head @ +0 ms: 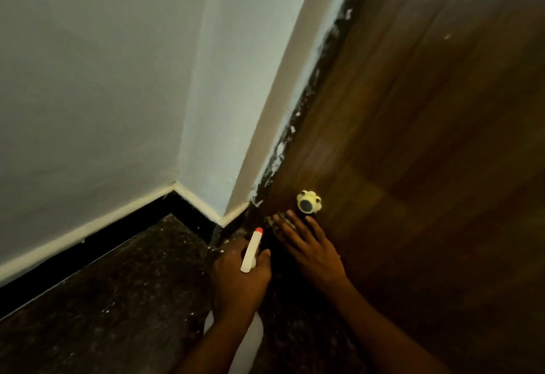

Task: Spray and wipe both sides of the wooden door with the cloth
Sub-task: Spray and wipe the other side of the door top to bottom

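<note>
The brown wooden door (427,137) fills the right side, seen from above down to its bottom edge. My left hand (241,276) grips a white spray bottle (250,251) with an orange nozzle tip pointing at the door's lower corner. My right hand (306,246) lies flat with straight fingers against the low part of the door, pressing a dark cloth (272,221) of which only a small edge shows by the fingertips. Just above the fingers a pale yellow paw-shaped door stopper (308,202) sticks to the door.
A white wall (103,93) and its corner stand left of the door, with a white skirting strip (88,232) over a black base. The dark speckled floor (118,300) runs below. White paint smears line the dark door frame (298,114).
</note>
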### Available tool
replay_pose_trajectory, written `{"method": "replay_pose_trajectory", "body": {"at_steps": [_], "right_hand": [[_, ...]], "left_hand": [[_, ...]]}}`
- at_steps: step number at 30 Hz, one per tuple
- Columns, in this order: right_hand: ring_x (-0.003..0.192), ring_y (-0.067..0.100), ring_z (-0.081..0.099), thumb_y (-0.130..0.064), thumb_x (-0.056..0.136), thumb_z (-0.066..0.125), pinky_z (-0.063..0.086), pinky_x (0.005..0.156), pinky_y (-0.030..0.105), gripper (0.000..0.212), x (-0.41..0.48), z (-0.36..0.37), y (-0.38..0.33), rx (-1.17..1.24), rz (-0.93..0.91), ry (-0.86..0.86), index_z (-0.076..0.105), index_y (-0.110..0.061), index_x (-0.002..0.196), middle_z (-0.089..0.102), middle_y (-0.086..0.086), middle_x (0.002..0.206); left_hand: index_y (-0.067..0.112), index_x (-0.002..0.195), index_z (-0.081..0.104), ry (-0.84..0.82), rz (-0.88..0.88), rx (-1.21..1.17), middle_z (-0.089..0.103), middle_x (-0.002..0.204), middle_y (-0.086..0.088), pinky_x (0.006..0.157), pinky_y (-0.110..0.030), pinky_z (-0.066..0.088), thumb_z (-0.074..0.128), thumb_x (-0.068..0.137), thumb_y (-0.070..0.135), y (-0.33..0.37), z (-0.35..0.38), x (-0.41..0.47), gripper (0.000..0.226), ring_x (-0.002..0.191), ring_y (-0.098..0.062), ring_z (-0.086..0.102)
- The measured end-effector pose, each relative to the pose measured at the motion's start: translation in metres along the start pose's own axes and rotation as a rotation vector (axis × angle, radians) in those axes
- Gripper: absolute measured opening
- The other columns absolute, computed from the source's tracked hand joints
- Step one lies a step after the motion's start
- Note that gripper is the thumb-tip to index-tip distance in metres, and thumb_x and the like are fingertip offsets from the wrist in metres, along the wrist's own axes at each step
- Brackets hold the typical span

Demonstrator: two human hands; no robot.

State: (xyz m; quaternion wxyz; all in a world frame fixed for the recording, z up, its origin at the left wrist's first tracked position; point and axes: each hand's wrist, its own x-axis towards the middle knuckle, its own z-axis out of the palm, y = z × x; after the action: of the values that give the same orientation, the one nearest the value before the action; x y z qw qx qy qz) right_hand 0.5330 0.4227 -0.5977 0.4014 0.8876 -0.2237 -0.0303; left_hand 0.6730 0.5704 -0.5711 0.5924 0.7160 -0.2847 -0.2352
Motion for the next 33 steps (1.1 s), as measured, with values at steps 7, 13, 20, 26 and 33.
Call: {"method": "replay_pose_trajectory", "body": {"at_steps": [7, 13, 20, 26, 33], "right_hand": [[0.151, 0.032, 0.022, -0.022, 0.101, 0.037, 0.025, 0.119, 0.048, 0.05, -0.087, -0.049, 0.085, 0.2, 0.241, 0.218, 0.043, -0.017, 0.151, 0.028, 0.007, 0.163], [0.149, 0.038, 0.026, -0.004, 0.099, 0.042, 0.03, 0.119, 0.049, 0.05, -0.031, -0.171, 0.181, 0.487, 0.789, 0.747, 0.041, -0.018, 0.147, 0.022, 0.004, 0.164], [0.148, 0.033, 0.025, 0.005, 0.089, 0.046, 0.041, 0.111, 0.053, 0.071, 0.038, -0.352, 0.322, 0.615, 0.974, 0.759, 0.031, -0.024, 0.152, 0.019, 0.002, 0.164], [0.148, 0.037, 0.024, -0.006, 0.094, 0.04, 0.03, 0.114, 0.053, 0.061, 0.077, -0.499, 0.445, 0.679, 0.891, 0.606, 0.031, -0.022, 0.152, 0.031, 0.016, 0.158], [0.148, 0.033, 0.021, 0.01, 0.081, 0.064, 0.045, 0.106, 0.058, 0.091, 0.062, -0.613, 0.496, 0.9, 0.952, 0.306, 0.023, -0.027, 0.153, 0.033, 0.016, 0.158]], "left_hand": [[0.034, 0.078, 0.058, -0.038, 0.134, -0.07, 0.059, 0.067, 0.009, 0.061, -0.018, 0.043, 0.072, 0.08, 0.022, 0.062, 0.014, -0.007, 0.019, 0.066, -0.003, 0.056], [0.042, 0.077, 0.059, 0.076, 0.217, -0.105, 0.062, 0.084, 0.025, 0.063, 0.0, 0.041, 0.076, 0.075, 0.027, 0.183, -0.004, 0.016, 0.023, 0.078, 0.007, 0.059], [0.041, 0.075, 0.054, 0.007, 0.239, -0.184, 0.061, 0.068, 0.017, 0.059, -0.009, 0.039, 0.066, 0.08, 0.035, 0.416, -0.043, 0.024, 0.014, 0.065, -0.006, 0.061], [0.026, 0.095, 0.06, -0.098, 0.286, -0.155, 0.064, 0.076, 0.006, 0.053, -0.007, 0.046, 0.06, 0.089, 0.029, 0.626, -0.103, 0.036, 0.006, 0.068, -0.009, 0.064], [0.024, 0.107, 0.057, -0.167, 0.292, -0.08, 0.059, 0.086, 0.014, 0.059, -0.004, 0.041, 0.058, 0.091, 0.033, 0.8, -0.157, 0.041, 0.018, 0.071, -0.001, 0.059]]}}
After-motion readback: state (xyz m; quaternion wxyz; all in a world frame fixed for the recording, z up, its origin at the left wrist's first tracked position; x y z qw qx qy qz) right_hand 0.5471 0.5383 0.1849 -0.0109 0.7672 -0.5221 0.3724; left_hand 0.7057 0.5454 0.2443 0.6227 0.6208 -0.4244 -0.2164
